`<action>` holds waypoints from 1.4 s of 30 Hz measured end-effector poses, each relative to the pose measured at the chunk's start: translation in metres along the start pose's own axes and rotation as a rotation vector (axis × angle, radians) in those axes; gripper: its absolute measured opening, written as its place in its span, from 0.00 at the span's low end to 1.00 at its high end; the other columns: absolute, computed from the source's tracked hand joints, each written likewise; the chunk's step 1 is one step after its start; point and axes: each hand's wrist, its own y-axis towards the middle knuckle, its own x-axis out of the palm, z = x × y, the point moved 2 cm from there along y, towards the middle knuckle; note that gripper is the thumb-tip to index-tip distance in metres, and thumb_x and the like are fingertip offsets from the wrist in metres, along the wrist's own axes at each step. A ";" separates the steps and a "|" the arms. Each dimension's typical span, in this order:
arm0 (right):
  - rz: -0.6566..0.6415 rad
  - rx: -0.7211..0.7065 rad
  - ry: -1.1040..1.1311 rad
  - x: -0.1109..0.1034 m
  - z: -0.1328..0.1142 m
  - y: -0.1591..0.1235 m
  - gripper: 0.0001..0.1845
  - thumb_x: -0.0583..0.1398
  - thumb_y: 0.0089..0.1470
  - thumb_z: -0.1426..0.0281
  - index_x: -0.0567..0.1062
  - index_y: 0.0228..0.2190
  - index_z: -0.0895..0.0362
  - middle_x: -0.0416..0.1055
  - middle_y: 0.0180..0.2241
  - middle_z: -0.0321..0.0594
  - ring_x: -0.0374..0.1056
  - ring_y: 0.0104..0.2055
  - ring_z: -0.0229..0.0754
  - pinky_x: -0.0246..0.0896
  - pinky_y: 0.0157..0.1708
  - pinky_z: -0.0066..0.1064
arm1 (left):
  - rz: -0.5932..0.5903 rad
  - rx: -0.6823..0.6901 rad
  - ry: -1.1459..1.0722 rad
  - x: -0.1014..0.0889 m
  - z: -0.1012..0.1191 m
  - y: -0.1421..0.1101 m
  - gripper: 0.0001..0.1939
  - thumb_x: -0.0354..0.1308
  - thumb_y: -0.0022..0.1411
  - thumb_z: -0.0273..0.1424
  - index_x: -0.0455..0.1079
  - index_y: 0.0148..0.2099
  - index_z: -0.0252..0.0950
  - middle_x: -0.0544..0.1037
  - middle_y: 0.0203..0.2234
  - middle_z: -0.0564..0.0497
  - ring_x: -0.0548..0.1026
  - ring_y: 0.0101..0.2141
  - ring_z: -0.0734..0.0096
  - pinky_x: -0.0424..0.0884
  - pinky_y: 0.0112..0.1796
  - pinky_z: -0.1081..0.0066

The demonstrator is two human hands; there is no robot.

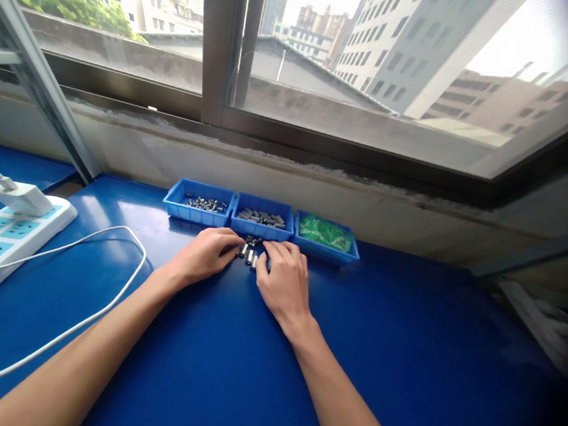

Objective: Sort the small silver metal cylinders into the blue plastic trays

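Observation:
Several small silvery metal standoffs (pixel 249 256) stand close together on the blue tabletop between my two hands, with a few darker pieces lying just behind them. My left hand (pixel 207 254) is to their left, its thumb and index fingertips apart and close against the leftmost pieces. On the other side, my right hand (pixel 285 275) curves palm down with thumb and fingers spread, the thumb beside the nearest right piece. Neither hand visibly grips a piece. Behind them, the middle blue bin (pixel 262 232) holds similar dark metal standoffs (pixel 262 218).
A left blue bin (pixel 197 215) contains small metal screws (pixel 207 203); a right one (pixel 328 252) holds green packets (pixel 325 232). At far left lie a power strip (pixel 15 234) with a white plug (pixel 21 200) and a looping white cable (pixel 126 285). A window (pixel 220 46) rises behind.

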 end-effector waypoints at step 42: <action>-0.181 -0.291 -0.033 0.014 -0.023 0.009 0.21 0.51 0.66 0.67 0.70 0.55 0.60 0.68 0.53 0.53 0.62 0.54 0.52 0.62 0.54 0.44 | 0.170 -0.225 0.025 0.003 0.001 0.001 0.16 0.53 0.64 0.28 0.78 0.48 0.35 0.82 0.43 0.45 0.81 0.43 0.61 0.75 0.48 0.66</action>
